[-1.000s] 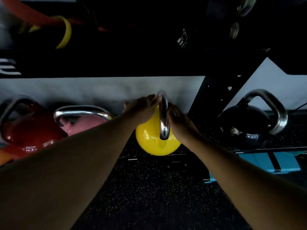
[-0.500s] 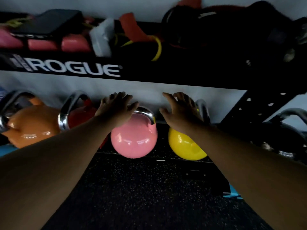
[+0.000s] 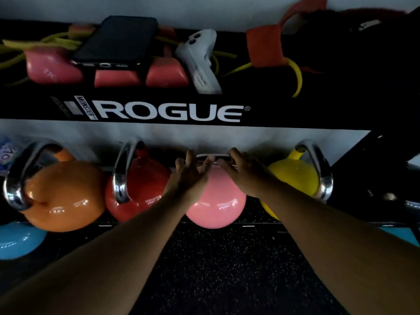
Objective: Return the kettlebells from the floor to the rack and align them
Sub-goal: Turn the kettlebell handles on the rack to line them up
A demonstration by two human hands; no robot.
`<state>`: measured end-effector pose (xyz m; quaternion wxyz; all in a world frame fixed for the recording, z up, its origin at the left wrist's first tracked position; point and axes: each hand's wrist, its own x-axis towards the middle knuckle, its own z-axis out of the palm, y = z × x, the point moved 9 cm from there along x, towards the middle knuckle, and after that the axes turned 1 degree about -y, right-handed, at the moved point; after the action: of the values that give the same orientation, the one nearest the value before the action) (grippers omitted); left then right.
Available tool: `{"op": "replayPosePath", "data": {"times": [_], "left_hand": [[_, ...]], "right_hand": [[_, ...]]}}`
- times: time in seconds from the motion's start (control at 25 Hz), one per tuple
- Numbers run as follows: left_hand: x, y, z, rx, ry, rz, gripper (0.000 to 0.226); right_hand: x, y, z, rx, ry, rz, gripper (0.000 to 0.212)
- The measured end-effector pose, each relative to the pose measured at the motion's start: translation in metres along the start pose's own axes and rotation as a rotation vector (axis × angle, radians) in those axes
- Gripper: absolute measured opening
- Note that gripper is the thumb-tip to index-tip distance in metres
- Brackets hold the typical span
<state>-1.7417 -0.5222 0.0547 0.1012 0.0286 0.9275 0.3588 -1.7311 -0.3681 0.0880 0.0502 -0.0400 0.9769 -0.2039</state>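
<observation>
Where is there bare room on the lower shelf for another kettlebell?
Only between the pink bell and yellow bell, partly hidden by the right arm. Orange bell, red bell and pink sit packed together; the top shelf is cluttered.

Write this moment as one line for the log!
phase: aligning | left hand: open, at pink kettlebell handle | right hand: open, same handle | neighbours: red kettlebell, yellow kettlebell

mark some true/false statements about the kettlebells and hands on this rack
1. Both hands are at the pink kettlebell. True: left hand and right hand reach its handle.
2. The yellow kettlebell sits left of the orange one. False: it is far right; the orange kettlebell is on the left.
3. A phone lies on the upper shelf. True.
4. The red kettlebell is held up in the air. False: it rests untouched between orange and pink.
</observation>
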Motion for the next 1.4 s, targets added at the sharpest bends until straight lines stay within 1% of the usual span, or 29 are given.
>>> {"op": "replayPosePath", "data": {"times": [0.08,0.12,0.2,0.24,0.32,0.4,0.48,0.52,0.64,0.72,0.8,0.88,1.0,1.24,1.32,1.4], "left_hand": [[0.006,0.005,0.001,-0.097,0.082,-0.068,0.057],[0.017,0.007,-0.001,-0.127,0.099,-0.066,0.061],[0.041,0.014,-0.003,-0.186,0.03,-0.006,0.069],[0.051,0.015,-0.002,-0.237,0.0,-0.004,0.074],[0.056,0.013,0.006,-0.349,-0.028,-0.018,0.077],[0.048,0.02,0.015,-0.459,-0.002,0.034,0.067],[0.041,0.024,0.024,-0.541,0.016,0.064,0.061],[0.041,0.023,0.028,-0.587,0.001,0.048,0.062],[0.053,0.024,0.035,-0.652,-0.044,0.0,0.06],[0.059,0.036,0.036,-0.65,-0.071,0.037,0.056],[0.064,0.045,0.037,-0.704,-0.127,0.061,0.055],[0.066,0.044,0.038,-0.738,-0.165,0.072,0.055],[0.069,0.042,0.038,-0.749,-0.212,0.087,0.053],[0.068,0.043,0.038,-0.715,-0.204,0.099,0.049],[0.065,0.038,0.038,-0.685,-0.183,0.105,0.05],[0.06,0.036,0.038,-0.707,-0.2,0.078,0.051]], "right_hand": [[0.001,0.002,-0.002,0.12,0.061,0.033,0.048],[0.0,0.003,-0.004,0.161,0.126,0.078,0.048],[-0.01,0.005,-0.003,0.224,0.268,0.192,0.046],[-0.017,0.005,0.001,0.272,0.298,0.249,0.043],[-0.022,0.003,0.012,0.44,0.245,0.32,0.042],[-0.023,0.005,0.022,0.674,0.178,0.342,0.039],[-0.027,0.005,0.022,0.851,0.223,0.324,0.027],[-0.029,0.005,0.021,0.884,0.259,0.305,0.023],[-0.032,0.003,0.024,0.917,0.293,0.316,0.029],[-0.027,0.002,0.021,0.956,0.285,0.332,0.031],[-0.024,-0.001,0.024,1.058,0.289,0.332,0.034],[-0.025,-0.009,0.036,1.156,0.293,0.333,0.04],[-0.023,-0.015,0.046,1.209,0.301,0.349,0.043],[-0.017,-0.008,0.045,1.232,0.32,0.327,0.039],[-0.016,-0.007,0.047,1.262,0.298,0.323,0.039],[-0.012,-0.006,0.047,1.303,0.264,0.314,0.04]]}}
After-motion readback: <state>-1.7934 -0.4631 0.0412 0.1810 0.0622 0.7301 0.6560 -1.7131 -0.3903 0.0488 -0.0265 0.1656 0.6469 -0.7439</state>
